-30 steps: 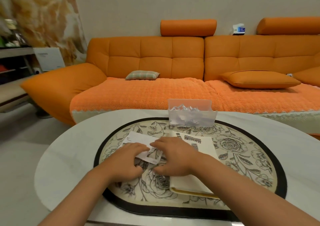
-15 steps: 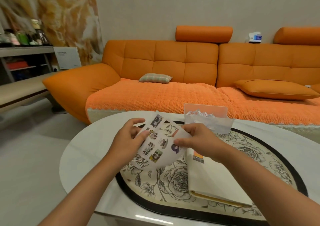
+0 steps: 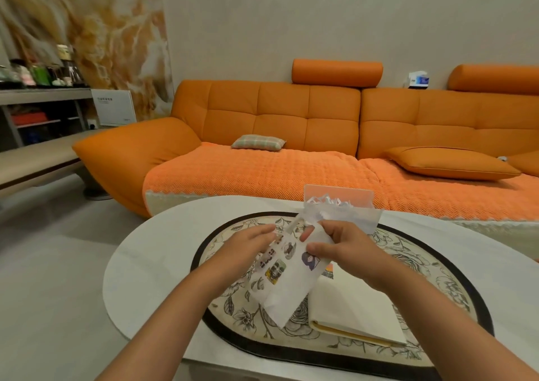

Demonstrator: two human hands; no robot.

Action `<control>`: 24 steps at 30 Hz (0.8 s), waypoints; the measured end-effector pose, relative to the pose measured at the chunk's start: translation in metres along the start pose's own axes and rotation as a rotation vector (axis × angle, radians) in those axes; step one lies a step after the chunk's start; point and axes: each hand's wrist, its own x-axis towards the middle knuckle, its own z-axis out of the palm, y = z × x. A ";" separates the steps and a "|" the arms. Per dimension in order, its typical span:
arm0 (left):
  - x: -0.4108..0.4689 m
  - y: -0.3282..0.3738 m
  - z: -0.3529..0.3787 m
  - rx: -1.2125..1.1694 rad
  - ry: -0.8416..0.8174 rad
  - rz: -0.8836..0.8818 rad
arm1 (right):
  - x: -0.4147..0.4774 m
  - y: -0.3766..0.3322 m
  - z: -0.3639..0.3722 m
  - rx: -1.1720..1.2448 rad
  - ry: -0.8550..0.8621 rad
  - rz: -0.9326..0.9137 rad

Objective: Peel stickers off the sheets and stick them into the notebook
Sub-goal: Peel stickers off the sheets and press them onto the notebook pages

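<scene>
A white sticker sheet with several small printed stickers is held up above the table, tilted toward me. My left hand holds its left edge, fingers curled behind it. My right hand pinches the sheet's upper right part between thumb and fingers. Below the sheet, to the right, the open cream notebook lies flat on the floral mat, with a small orange sticker on its page near my right wrist.
A clear plastic box of crumpled white paper stands at the mat's far edge. The mat lies on a white oval table. An orange sofa runs behind the table; shelves stand at far left.
Both hands lifted the sticker sheet off the mat and now hold it in the air. My head turned, shifting the view to the left.
</scene>
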 end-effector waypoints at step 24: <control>0.002 0.005 0.020 0.284 0.095 0.219 | 0.002 0.009 -0.023 0.004 0.109 0.066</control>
